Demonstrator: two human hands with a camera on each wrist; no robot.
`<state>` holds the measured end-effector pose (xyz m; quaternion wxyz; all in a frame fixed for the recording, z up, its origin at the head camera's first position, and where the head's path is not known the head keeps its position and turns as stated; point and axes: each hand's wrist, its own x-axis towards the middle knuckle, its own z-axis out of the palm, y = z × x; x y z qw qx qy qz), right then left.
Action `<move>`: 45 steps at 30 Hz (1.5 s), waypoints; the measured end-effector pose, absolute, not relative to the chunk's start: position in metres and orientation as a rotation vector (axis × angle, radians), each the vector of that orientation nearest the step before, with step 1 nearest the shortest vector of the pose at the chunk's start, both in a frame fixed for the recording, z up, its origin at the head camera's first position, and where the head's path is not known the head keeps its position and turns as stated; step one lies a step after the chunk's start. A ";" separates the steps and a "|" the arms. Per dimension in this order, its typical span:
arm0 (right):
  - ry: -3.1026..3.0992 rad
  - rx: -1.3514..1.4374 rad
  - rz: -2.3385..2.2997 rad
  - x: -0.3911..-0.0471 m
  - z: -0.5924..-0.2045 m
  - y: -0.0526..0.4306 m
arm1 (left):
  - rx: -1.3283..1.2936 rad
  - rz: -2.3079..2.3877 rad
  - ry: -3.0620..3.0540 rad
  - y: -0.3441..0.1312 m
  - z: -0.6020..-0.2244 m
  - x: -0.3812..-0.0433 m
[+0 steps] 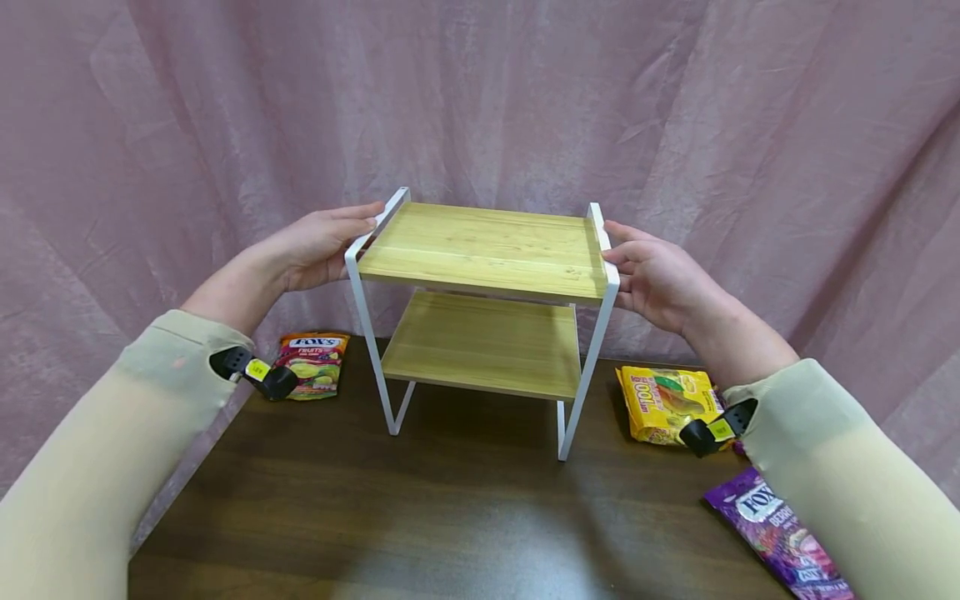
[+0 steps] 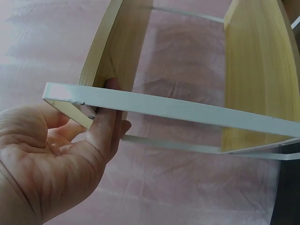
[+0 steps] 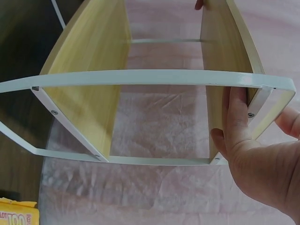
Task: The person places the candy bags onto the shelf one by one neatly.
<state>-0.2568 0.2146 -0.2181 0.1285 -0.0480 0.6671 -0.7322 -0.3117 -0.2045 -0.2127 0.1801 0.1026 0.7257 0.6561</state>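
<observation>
A two-tier shelf rack (image 1: 480, 250) with pale wooden boards and a white metal frame stands upright in the middle of the head view. My left hand (image 1: 330, 242) grips its upper left side, some fingers reaching under the top board (image 2: 105, 51). On the opposite side, my right hand (image 1: 660, 271) holds the upper right frame bar (image 3: 164, 77). The right wrist view shows that hand's fingers (image 3: 236, 110) against the underside of the top board. Both hands are about level. The lower board (image 1: 483, 342) carries nothing.
A red Fox's candy bag (image 1: 315, 367) lies at the back left of the dark wooden table (image 1: 420, 517). To the right are a yellow candy bag (image 1: 660, 404) and a purple Fox's bag (image 1: 780, 533), partly behind the right sleeve. A pink curtain (image 1: 495, 100) hangs behind.
</observation>
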 end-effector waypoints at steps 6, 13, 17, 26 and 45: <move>1.907 -0.149 -2.148 -0.256 -0.218 0.222 | 0.267 1.880 2.041 -0.198 -0.214 -0.309; 1.896 -0.142 -2.158 -0.254 -0.218 0.230 | 0.255 1.901 2.036 -0.191 -0.216 -0.308; 1.905 -0.134 -2.154 -0.254 -0.218 0.235 | 0.259 1.911 2.029 -0.186 -0.217 -0.308; 1.907 -0.117 -2.154 -0.253 -0.219 0.247 | 0.266 1.960 1.968 -0.173 -0.219 -0.308; 1.863 -0.099 -2.194 -0.260 -0.217 0.265 | 0.269 1.981 1.966 -0.155 -0.220 -0.309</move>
